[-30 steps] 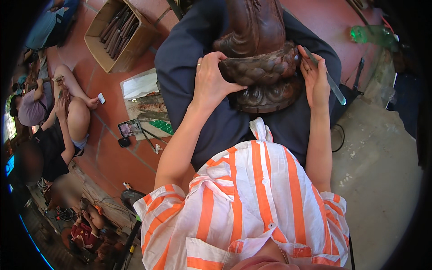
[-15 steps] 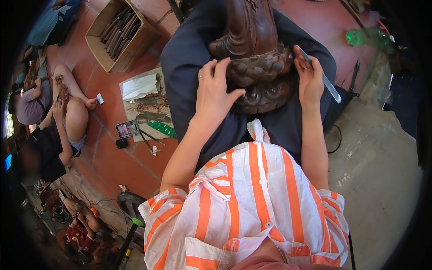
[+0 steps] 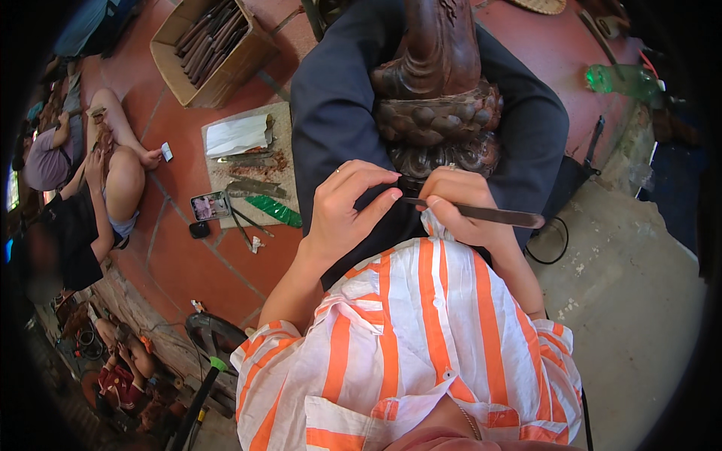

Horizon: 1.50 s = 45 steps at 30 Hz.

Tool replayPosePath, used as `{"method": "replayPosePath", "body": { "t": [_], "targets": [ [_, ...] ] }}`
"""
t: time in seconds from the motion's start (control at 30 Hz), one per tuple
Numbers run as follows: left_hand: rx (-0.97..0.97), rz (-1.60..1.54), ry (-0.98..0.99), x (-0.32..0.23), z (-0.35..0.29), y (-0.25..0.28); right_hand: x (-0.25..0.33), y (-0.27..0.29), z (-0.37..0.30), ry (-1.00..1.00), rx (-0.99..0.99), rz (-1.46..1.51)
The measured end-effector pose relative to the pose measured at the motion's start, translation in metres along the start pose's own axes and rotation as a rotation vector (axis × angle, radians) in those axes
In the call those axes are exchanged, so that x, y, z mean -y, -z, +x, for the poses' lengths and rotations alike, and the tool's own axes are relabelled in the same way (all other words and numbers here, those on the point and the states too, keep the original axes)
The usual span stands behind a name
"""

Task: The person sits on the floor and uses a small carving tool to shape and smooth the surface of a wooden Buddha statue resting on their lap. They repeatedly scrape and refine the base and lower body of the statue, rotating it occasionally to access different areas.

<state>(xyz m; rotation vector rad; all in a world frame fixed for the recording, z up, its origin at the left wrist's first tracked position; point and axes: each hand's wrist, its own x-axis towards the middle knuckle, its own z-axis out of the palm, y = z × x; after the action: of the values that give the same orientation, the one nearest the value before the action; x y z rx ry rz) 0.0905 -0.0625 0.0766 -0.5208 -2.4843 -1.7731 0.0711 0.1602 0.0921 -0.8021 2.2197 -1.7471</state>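
A dark brown carved wooden statue (image 3: 440, 113) rests between my knees, its scalloped base toward me. In front of that base both hands meet. My right hand (image 3: 460, 197) grips a slim, flat metal tool (image 3: 500, 216), which lies nearly level; its broad end sticks out to the right and its thin end points left. My left hand (image 3: 347, 207) is bent, with a gap between thumb and index finger; the thumb tip is beside the tool's thin end. Whether they touch I cannot tell. Neither hand is on the statue.
Left on the tiled floor are a cardboard box (image 3: 259, 52) of long-handled tools, a mat (image 3: 214, 177) with flat strips, and a phone (image 3: 210, 206). Other people (image 3: 113, 180) sit farther left. A green bottle (image 3: 628, 81) lies at the far right.
Both hands have left the sides of the statue's base and come together nearer my body. The tool has swung from slanting outward to nearly level. The statue sits slightly farther right in view.
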Motion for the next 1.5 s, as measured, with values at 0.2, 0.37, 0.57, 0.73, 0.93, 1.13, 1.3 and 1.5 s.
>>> {"method": "replayPosePath", "body": {
  "t": [0.2, 0.37, 0.57, 0.73, 0.93, 1.13, 1.3, 1.5],
  "targets": [
    [0.133, -0.059, -0.097, 0.003, 0.010, -0.008, -0.002, -0.003, -0.002, -0.061, -0.002, -0.056],
    [0.178, -0.045, -0.016, 0.008, 0.006, -0.008, -0.004, 0.000, -0.004, -0.151, 0.065, -0.065],
    [-0.296, -0.213, 0.277, 0.029, -0.004, 0.037, -0.009, 0.042, -0.008, -0.133, -0.130, -0.106],
    [-0.621, -0.533, 0.557, 0.102, -0.042, 0.098, -0.028, 0.119, -0.032, -0.319, -0.790, -0.143],
    [-0.757, -0.751, 1.002, 0.175, -0.104, 0.072, -0.072, 0.169, -0.031, -0.300, -0.784, -0.550],
    [-0.715, -0.694, 1.085, 0.215, -0.131, 0.064, -0.109, 0.170, -0.015, -0.491, -0.484, -0.968],
    [-0.700, -0.685, 1.069, 0.223, -0.128, 0.065, -0.121, 0.184, 0.017, -0.686, -0.206, -1.043],
    [-0.711, -0.624, 1.073, 0.197, -0.114, 0.055, -0.135, 0.196, 0.062, -0.726, 0.131, -1.031]
  ]
}}
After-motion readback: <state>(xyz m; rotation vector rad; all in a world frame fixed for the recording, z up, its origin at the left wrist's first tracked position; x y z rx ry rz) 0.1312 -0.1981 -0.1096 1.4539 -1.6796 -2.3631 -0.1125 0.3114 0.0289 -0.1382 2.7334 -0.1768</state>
